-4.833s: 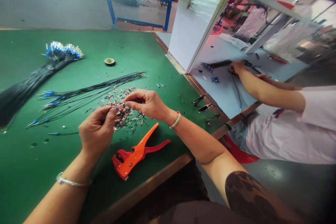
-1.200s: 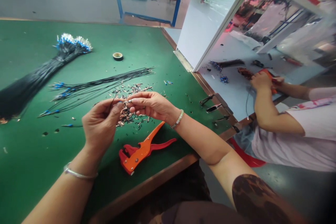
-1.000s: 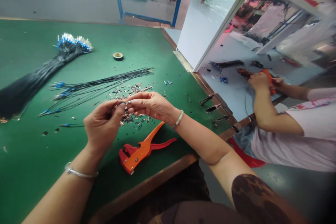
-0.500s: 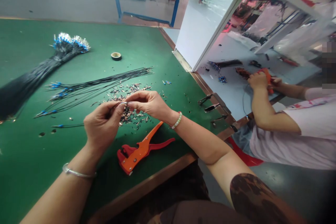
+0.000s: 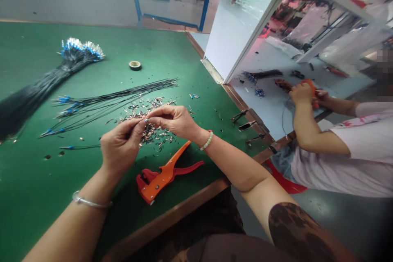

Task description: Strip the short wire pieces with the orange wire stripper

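Observation:
My left hand point(image 5: 121, 145) is closed on a thin black wire point(image 5: 87, 146), whose blue-sleeved end sticks out to the left over the green table. Fingertip to fingertip with it, my right hand point(image 5: 175, 120) pinches at the wire's other end; that tip is mostly hidden between the fingers. Below and behind the hands lies a scatter of black and copper offcuts point(image 5: 159, 137). An orange and red wire stripper point(image 5: 164, 178) rests on the table just in front of my hands. Loose black wires with blue ends point(image 5: 123, 95) lie beyond them.
A thick bundle of black wires point(image 5: 46, 82) with blue and clear ends lies at left. A tape roll point(image 5: 135, 65) sits farther back. Clamps point(image 5: 250, 125) grip the right edge. Beyond a white panel point(image 5: 245, 20), a co-worker's hands point(image 5: 302, 94) hold an orange tool.
Both my hands stay pinched together at nearly the same spot, with only slight finger movement. The wire stripper and wires have not moved.

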### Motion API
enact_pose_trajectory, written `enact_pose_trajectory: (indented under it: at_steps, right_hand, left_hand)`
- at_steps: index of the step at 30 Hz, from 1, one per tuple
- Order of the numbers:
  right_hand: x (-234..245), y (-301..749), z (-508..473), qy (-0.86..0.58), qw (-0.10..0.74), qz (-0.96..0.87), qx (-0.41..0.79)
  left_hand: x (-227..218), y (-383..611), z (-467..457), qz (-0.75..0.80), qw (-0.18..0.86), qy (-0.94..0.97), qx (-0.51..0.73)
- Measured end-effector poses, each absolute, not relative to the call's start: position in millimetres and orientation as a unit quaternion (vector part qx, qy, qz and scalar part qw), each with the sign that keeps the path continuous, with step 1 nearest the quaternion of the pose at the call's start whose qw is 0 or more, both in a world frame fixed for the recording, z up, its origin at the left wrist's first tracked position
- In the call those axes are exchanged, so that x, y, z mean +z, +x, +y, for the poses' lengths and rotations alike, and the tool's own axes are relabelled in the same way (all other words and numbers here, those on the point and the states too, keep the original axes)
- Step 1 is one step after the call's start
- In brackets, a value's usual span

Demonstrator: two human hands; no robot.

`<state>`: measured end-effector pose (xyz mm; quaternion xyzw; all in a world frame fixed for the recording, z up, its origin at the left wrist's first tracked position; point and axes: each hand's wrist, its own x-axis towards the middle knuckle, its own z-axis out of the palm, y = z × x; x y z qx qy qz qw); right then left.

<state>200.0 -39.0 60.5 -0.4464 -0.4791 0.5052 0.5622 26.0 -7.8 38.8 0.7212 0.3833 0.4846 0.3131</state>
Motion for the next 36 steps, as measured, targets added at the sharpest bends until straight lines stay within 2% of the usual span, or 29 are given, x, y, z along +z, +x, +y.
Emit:
enact_pose_trajectory:
  at_steps: [6, 15, 19, 22, 24, 26, 29, 33, 36]
  right_hand:
    - [65, 208, -41, -0.460, 0.504, -0.500, 0.533]
    - [58, 202, -37, -0.460, 0.535, -0.495, 0.507]
    - [56, 200, -39, -0.469, 0.524, -0.524, 0.480]
    - [59, 209, -39, -0.461, 0.486, -0.578, 0.465]
    - [61, 226, -36, -0.512, 0.460, -0.606, 0.398]
    - [59, 250, -31, -0.626, 0.438, -0.598, 0.243]
    - [48, 289, -24, -0.766, 0.303, -0.566, 0.022]
    - [24, 315, -18, -0.808, 0.141, -0.569, -0.056]
    - [13, 316, -15, -0.805, 0.112, -0.579, -0.067]
  left_hand:
    - [41, 26, -8, 0.418, 0.335, 0.689, 0.487]
    - [40, 26, -8, 0.417, 0.340, 0.694, 0.478]
    - [42, 26, -8, 0.424, 0.335, 0.695, 0.475]
    - [43, 26, -7, 0.437, 0.339, 0.686, 0.473]
    - [42, 25, -7, 0.450, 0.337, 0.677, 0.476]
    - [41, 24, -7, 0.458, 0.338, 0.667, 0.480]
    - [39, 24, -7, 0.462, 0.348, 0.660, 0.480]
    - [39, 26, -9, 0.455, 0.354, 0.661, 0.479]
    - [41, 28, -10, 0.456, 0.354, 0.660, 0.480]
